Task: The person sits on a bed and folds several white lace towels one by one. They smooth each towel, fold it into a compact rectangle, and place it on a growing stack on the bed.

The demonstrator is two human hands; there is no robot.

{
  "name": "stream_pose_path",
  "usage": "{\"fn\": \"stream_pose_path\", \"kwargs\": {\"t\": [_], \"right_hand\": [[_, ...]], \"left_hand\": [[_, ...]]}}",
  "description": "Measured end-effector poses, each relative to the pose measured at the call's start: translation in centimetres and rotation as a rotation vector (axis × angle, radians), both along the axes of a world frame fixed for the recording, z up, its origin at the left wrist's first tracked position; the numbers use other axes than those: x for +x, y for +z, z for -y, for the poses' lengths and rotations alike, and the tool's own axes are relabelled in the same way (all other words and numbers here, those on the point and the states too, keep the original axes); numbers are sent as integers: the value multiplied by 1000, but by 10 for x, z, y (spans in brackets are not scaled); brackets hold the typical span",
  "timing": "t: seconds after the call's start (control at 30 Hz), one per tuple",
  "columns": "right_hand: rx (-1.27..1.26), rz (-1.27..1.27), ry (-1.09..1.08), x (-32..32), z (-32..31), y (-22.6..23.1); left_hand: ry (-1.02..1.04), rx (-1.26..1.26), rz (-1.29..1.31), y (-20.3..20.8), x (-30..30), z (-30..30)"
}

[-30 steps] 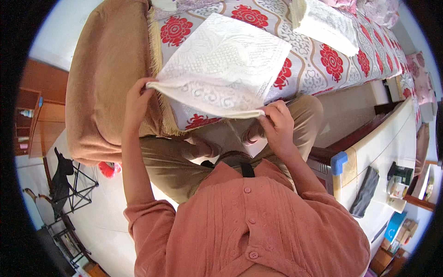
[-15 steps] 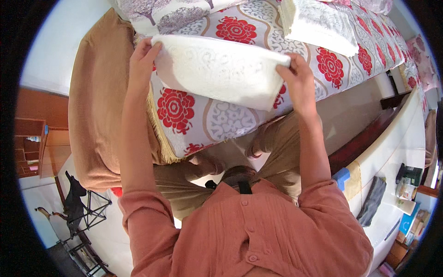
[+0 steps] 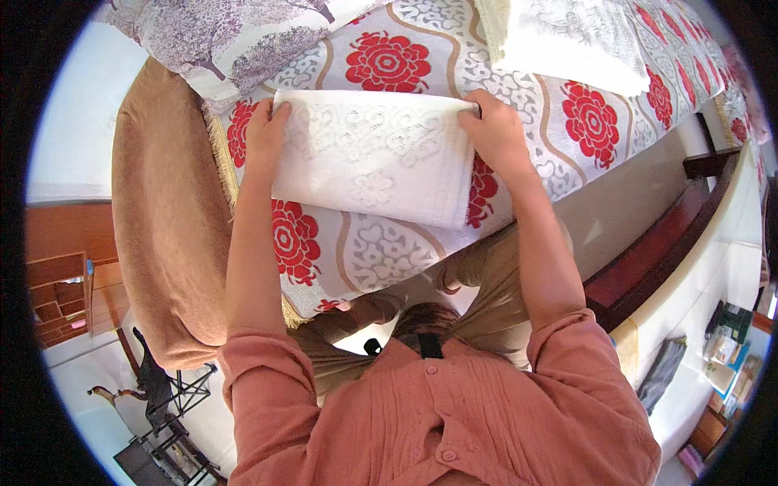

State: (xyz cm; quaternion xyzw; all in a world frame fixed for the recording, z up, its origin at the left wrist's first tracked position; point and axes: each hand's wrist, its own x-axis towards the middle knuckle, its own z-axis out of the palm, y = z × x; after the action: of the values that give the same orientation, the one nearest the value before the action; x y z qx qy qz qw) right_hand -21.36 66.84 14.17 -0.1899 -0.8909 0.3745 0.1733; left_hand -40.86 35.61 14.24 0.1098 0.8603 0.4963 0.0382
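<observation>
A white cloth [image 3: 373, 162] with a raised flower pattern, which looks like a folded towel, is stretched between my hands over the patterned cover. At its far left corner my left hand [image 3: 267, 130] pinches the edge, thumb on top. My right hand [image 3: 493, 130] grips the far right corner, fingers closed round it. Beneath lies a fringed cover [image 3: 389, 243] in pale grey with red flowers. Farther off to the right, a stack of white cloths [image 3: 571, 40] rests on the same cover.
A brown-covered armrest [image 3: 166, 227] stands on the left. Behind it lies a cushion [image 3: 219, 40] printed with trees. On the right are a dark red wooden frame [image 3: 648, 251] and a pale floor with a grey cloth [image 3: 663, 373]. A black folding frame [image 3: 154, 381] stands lower left.
Both hands have come slightly lower and closer together, and the white cloth now hangs flatter against the cover. The view has shifted, so the tree-printed cushion shows more.
</observation>
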Motion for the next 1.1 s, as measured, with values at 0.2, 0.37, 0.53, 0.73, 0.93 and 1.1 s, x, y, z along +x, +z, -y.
{"fn": "stream_pose_path", "kwargs": {"t": [0.2, 0.37, 0.53, 0.73, 0.93, 1.1], "right_hand": [[17, 3, -16, -3, -1, -1], [56, 42, -28, 1, -3, 4], [75, 72, 2, 5, -8, 6], [285, -284, 76, -1, 13, 9], [528, -69, 249, -2, 26, -26], [432, -64, 215, -3, 16, -19]], "left_hand": [[127, -423, -211, -8, 2, -15], [218, -488, -288, 0, 17, -25], [-25, -609, -640, 16, 37, -41], [-217, -766, -649, -8, 69, -67], [-240, -790, -653, -11, 70, -71], [-75, -680, -668, -21, 44, -40]]}}
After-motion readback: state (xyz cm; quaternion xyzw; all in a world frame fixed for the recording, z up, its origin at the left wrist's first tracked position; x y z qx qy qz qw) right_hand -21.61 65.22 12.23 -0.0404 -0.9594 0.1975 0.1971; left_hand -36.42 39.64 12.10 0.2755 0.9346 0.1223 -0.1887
